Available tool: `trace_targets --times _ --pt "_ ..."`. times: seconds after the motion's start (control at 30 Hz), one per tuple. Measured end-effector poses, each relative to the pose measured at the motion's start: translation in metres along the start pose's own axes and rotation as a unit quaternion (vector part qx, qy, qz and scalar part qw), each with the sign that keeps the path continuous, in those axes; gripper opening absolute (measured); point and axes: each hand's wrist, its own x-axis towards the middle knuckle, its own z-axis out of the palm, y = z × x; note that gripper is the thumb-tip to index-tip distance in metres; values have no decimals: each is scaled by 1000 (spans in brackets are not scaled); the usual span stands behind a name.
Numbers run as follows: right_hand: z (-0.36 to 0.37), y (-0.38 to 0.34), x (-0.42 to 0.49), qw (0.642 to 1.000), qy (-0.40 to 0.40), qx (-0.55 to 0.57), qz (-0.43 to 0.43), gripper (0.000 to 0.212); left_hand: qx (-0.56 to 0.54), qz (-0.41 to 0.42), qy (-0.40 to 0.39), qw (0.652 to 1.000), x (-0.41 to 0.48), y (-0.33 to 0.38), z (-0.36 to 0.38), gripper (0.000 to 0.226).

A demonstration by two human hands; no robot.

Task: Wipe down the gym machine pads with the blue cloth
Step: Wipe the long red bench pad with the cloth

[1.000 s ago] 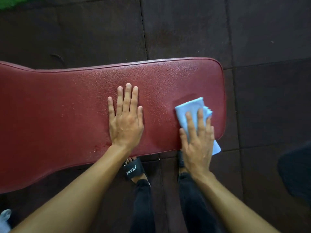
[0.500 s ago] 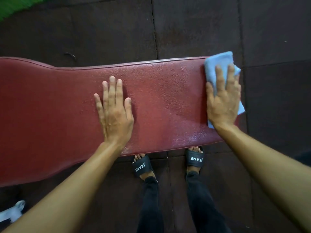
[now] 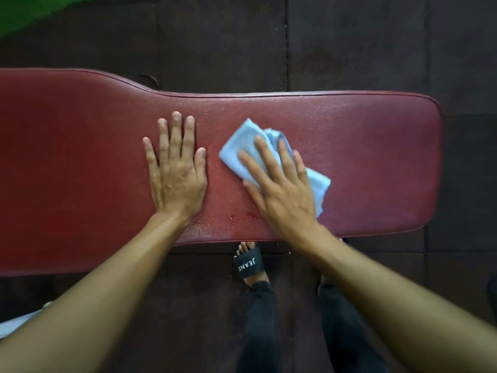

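Blue cloth [image 3: 236,154], seemingly folded, under right hand [image 3: 282,195], grip wide, pressing it onto red pad [image 3: 376,157]; left hand [image 3: 176,179] flat beside.

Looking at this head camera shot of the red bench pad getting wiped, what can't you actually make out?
Head view:
- Dark red vinyl bench pad: left end cut off by the frame edge.
- Folded light blue cloth: middle covered by the right hand.
- Right foot: mostly hidden behind the right forearm; only the black sandal on the left foot shows.
- Pale object at the lower left: cut by the edge and left forearm, unidentifiable.
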Motion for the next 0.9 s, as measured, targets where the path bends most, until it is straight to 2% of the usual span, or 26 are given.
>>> trace_targets --times 0.1,0.2,0.27,0.4,0.53,0.67,0.8,0.83,0.9 --pt "1 9 72 999 16 -8 38 47 -11 5 3 1000 -1 -1 1 57" --pt "-8 35 103 984 -2 3 179 52 -10 6 8 1000 -1 -3 2 57" --pt "-14 45 83 968 3 17 249 53 -11 7 8 1000 -1 -3 2 57" --pt "-14 15 10 955 15 27 294 54 -11 8 8 1000 -1 -3 3 57" --pt "-2 -48 -15 958 -12 43 283 55 -34 8 5 999 -1 -3 -1 56" --pt "0 -87 9 955 -19 108 277 54 -129 -12 15 991 -1 -5 -10 52" --pt "-21 -71 18 898 24 349 267 50 -179 -50 50 981 -15 17 -21 49" --pt "-26 -57 13 893 39 373 249 49 -181 -46 54 981 -21 28 -23 49" --pt "-30 -18 2 920 45 320 220 47 -160 -19 55 985 -31 58 -24 48"
